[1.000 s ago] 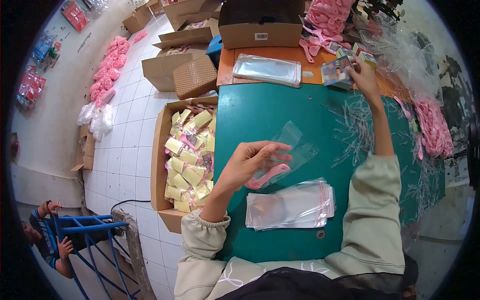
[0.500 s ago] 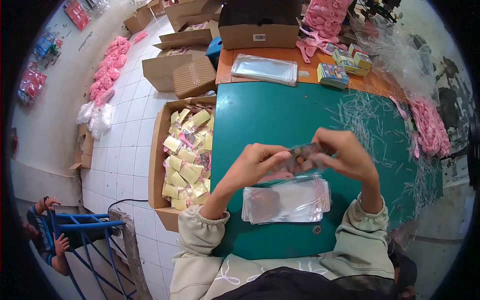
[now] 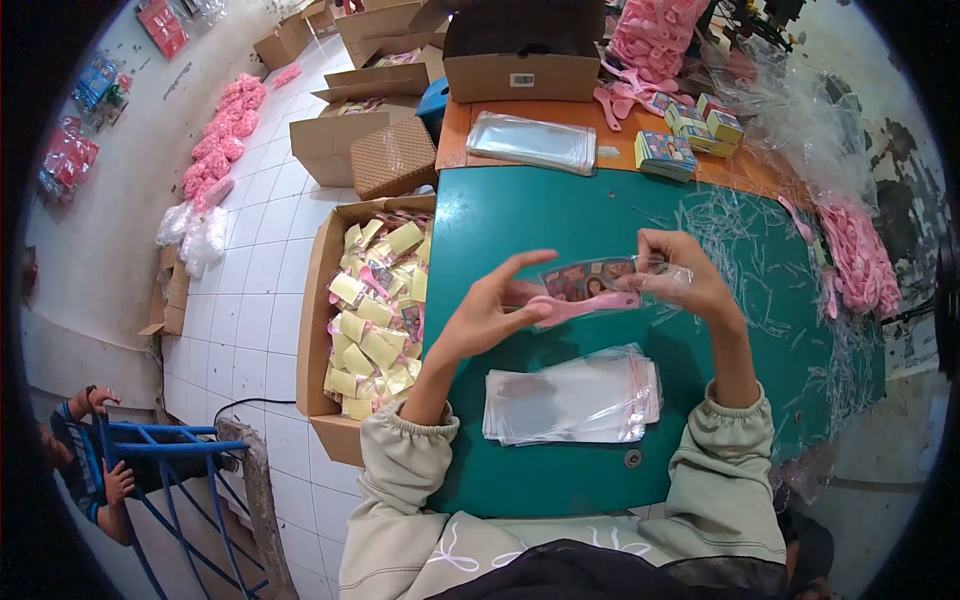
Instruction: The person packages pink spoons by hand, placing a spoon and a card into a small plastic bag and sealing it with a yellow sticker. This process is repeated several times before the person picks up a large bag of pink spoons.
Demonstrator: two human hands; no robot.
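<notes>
Above the green table, both hands hold a small clear plastic bag [image 3: 662, 282]. Inside it are a printed picture card [image 3: 572, 284] and a pink spoon [image 3: 590, 306]. My left hand [image 3: 478, 318] grips the bag's left end, thumb over the spoon's end and index finger stretched out above. At the right end, my right hand [image 3: 697, 283] pinches the bag's loose clear part between thumb and fingers. Below the hands lies a stack of flat clear bags [image 3: 560, 405] on the table.
Left of the table [image 3: 540, 220], a carton [image 3: 318, 330] holds many filled packets [image 3: 380, 345]. Further back are more clear bags [image 3: 530, 142], card stacks [image 3: 664, 155] and pink spoons [image 3: 615, 105]. Plastic strips [image 3: 740, 240] litter the right side. Another person [image 3: 85, 450] is by a blue metal frame [image 3: 165, 445].
The bag has been raised slightly away from me and turned, so the card and spoon show clearly. My left index finger has straightened, and both hands have moved a little farther from the stack.
</notes>
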